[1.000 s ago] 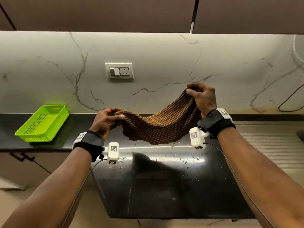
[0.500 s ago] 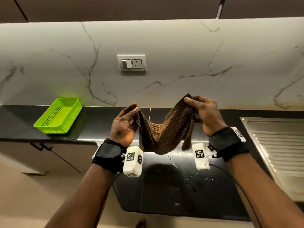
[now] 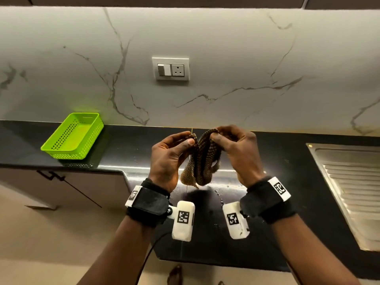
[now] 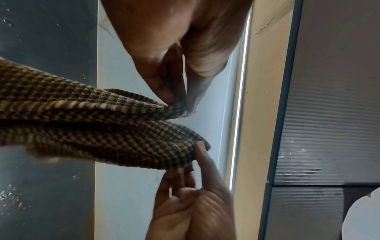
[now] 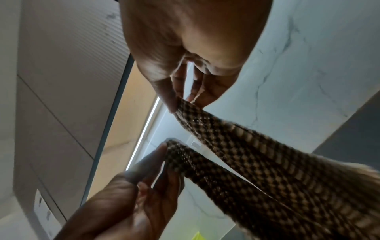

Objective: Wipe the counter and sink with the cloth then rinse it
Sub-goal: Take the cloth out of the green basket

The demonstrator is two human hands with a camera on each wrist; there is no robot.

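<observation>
A brown checked cloth point(image 3: 202, 159) hangs folded in half above the black counter point(image 3: 123, 149), held up between both hands. My left hand point(image 3: 190, 138) pinches one top corner with thumb and fingers, and my right hand point(image 3: 214, 135) pinches the other; the two corners almost meet. In the left wrist view the cloth point(image 4: 92, 123) runs off to the left from the left hand point(image 4: 177, 104), with the right hand point(image 4: 197, 151) below it. The right wrist view shows the cloth point(image 5: 257, 162) in two strips, one from each hand. The steel sink's ribbed drainboard point(image 3: 349, 182) lies at the right.
A green perforated basket point(image 3: 74, 136) sits on the counter at the left, against the marble wall. A switch and socket plate point(image 3: 170, 68) is on the wall above the hands. Water drops speckle the counter below the cloth. Dark cabinets hang overhead.
The two hands have come together from wide apart, so the spread cloth now hangs doubled over. The hands also sit lower and closer to the counter's front.
</observation>
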